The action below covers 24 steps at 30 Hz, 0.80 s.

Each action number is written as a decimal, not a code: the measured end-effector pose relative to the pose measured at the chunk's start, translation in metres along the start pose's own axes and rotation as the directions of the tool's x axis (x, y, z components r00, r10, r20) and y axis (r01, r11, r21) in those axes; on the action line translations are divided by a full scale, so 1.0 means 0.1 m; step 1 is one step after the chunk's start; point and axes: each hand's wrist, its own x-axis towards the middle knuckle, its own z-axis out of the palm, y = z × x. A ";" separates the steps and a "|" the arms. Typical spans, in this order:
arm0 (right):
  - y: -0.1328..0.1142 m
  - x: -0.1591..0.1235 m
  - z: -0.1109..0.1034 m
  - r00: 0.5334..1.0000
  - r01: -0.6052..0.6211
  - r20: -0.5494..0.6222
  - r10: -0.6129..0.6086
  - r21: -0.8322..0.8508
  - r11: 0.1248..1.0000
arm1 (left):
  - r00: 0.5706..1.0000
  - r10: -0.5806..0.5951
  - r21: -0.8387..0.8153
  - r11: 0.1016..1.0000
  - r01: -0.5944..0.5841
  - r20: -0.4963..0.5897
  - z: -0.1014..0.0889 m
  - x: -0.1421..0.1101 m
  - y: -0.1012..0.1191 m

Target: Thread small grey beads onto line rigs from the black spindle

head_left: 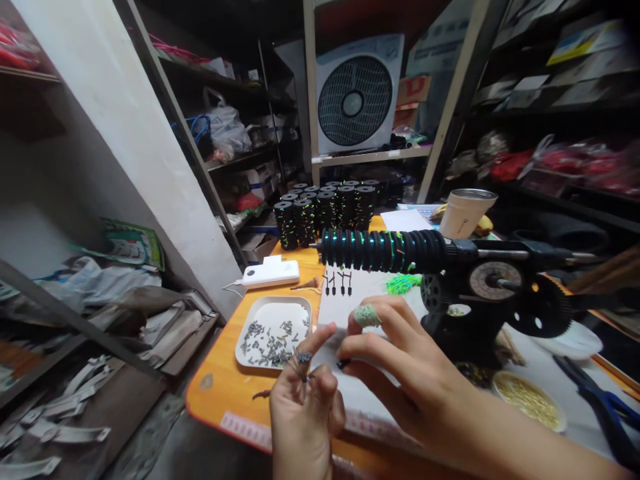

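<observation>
My left hand [304, 400] is raised over the near edge of the orange table [220, 393], fingers curled and pinched on a small grey metal piece [303, 358]. My right hand [400, 360] meets it from the right, thumb and forefinger pinched on a tiny dark part [343, 364]; a green wrap [367, 315] covers one fingertip. Just left lies a white tray [250, 320] of several small grey metal pieces. Behind the hands, three or more small dark pins [337, 282] stand on a white sheet [345, 300].
A black hand-crank winder [480, 293] holds a horizontal row of black spools [380, 250]. More black spools [325, 210] stand stacked at the back. A white power bank [270, 273], a paper cup [467, 212], a dish of yellow bits [527, 398] and blue-handled scissors [607, 407] are around. Cluttered shelves flank both sides.
</observation>
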 end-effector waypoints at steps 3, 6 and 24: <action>0.03 -0.03 0.03 0.997 0.073 -0.018 -0.075 -0.109 0.991 | 0.998 -0.016 0.036 0.999 0.018 -0.057 0.00 0.03 -0.01; 0.04 -0.06 0.05 0.992 0.107 -0.034 -0.118 -0.235 0.966 | 0.985 0.032 0.088 0.996 -0.018 -0.169 0.01 0.04 -0.05; 0.25 0.00 -0.24 0.938 0.265 -0.048 -0.342 -0.534 0.803 | 0.975 -0.128 0.309 0.949 0.067 0.181 -0.02 0.23 0.16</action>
